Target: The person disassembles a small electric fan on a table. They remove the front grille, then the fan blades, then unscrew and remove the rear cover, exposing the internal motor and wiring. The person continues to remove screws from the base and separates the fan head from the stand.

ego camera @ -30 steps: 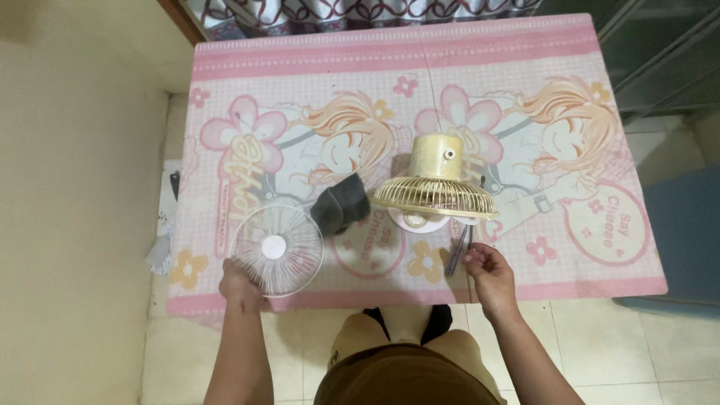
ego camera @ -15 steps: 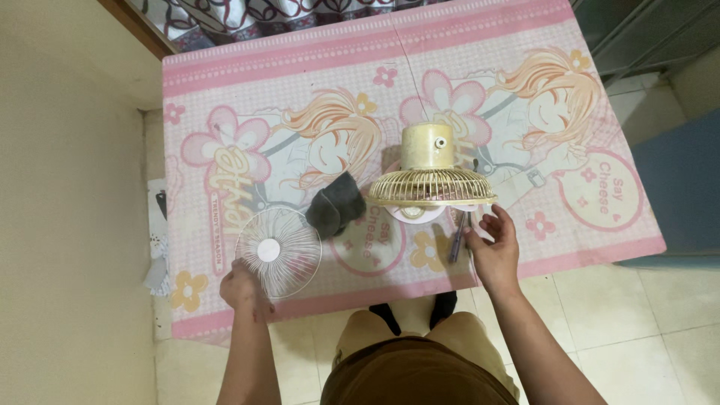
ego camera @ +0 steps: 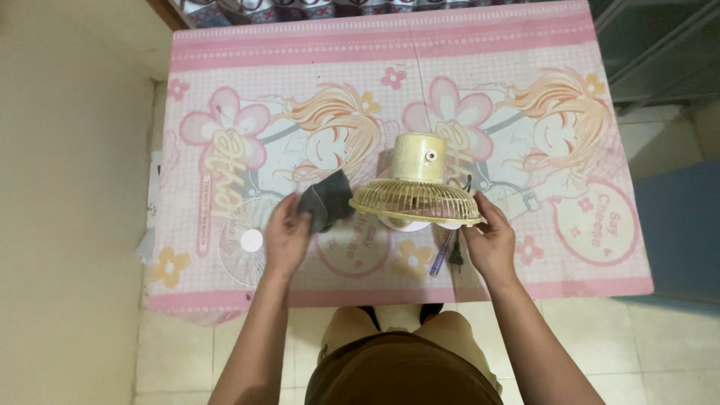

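Head view: my left hand pinches the cloth; my right hand, half curled, steadies the fan; I judge a hard wipe could tip it onto the surface.

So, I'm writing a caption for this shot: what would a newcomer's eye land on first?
Probably the yellowed fan body with its ribbed rear grille, mid-table on the pink cartoon-print tablecloth, the right hand at the grille's right edge. Next, the left hand on a dark grey cloth just left of the fan. The white front grille lies flat near the table's left front corner.
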